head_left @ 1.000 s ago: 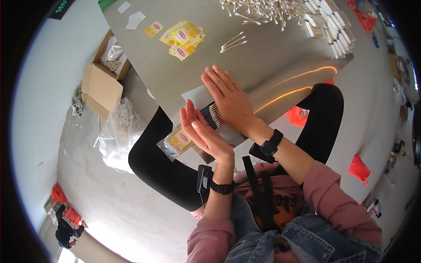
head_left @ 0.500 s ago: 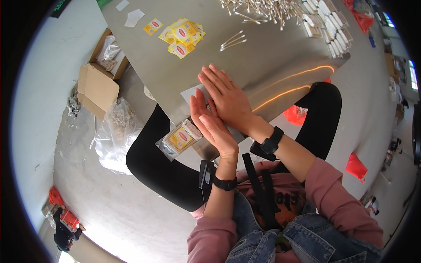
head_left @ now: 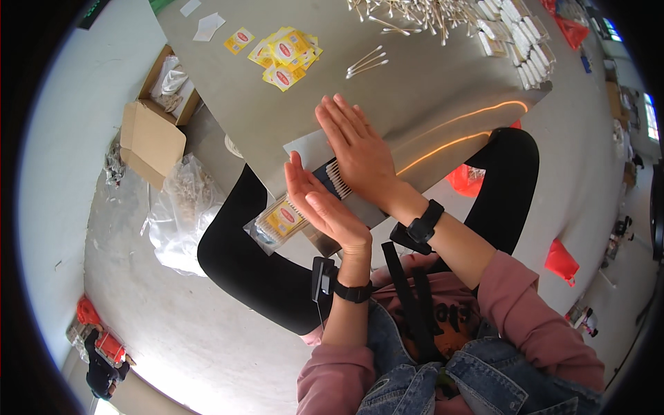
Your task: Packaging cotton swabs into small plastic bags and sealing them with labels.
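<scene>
My right hand [head_left: 363, 155] lies flat near the table's front edge, fingers stretched out together. A row of cotton swabs [head_left: 337, 181] sticks out from beside its palm, next to a dark strip; their other ends are hidden. My left hand [head_left: 324, 205] is held on edge with straight fingers, against the near end of a clear pack of cotton swabs [head_left: 282, 218] with a yellow label. The pack juts past the table edge over my knee, partly hidden by that hand. A pale card or sheet [head_left: 309, 148] lies just beyond the hands.
On the metal table [head_left: 277, 114] are a pile of yellow labels [head_left: 285, 55], a few loose swabs [head_left: 366, 63], a swab heap [head_left: 429, 15] and stacked swab bundles [head_left: 517, 41]. An open cardboard box [head_left: 153, 135] and a plastic bag [head_left: 181, 214] stand left on the floor.
My left hand has moved left, away from my right hand and over more of the clear pack. The swab row between the hands now shows. My right hand has shifted only slightly.
</scene>
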### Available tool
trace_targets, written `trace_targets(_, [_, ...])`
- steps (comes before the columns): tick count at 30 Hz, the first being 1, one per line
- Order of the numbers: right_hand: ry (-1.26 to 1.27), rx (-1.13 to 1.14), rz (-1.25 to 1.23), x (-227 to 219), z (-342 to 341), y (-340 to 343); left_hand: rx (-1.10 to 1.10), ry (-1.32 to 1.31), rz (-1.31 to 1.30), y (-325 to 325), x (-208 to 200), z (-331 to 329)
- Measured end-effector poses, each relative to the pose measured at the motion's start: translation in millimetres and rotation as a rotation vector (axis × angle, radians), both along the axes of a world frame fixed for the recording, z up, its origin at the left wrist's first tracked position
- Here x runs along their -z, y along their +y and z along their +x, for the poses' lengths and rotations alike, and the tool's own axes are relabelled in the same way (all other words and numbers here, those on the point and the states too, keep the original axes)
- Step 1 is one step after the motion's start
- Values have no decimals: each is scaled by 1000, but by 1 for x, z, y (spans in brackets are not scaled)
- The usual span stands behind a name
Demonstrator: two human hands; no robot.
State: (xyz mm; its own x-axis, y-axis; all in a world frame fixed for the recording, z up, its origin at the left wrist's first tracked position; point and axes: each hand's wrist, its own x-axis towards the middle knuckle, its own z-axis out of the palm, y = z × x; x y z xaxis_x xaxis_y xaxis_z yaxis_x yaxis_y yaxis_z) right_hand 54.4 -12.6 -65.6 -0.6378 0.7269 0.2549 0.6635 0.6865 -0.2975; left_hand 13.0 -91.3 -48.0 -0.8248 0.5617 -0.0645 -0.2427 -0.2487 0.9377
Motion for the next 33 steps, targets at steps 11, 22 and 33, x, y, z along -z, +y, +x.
trace_targets(11, [-44,-44,-5,-1,-5,-3,-20,-55,56,-7,-14,-21])
trace_targets(22, [34,-65,-23,-1,-23,-17,115,1008,-1164,-43,1,-115])
trace_targets(33, [-6,-66,-16,-5,-38,-25,133,665,-1015,-40,19,-114])
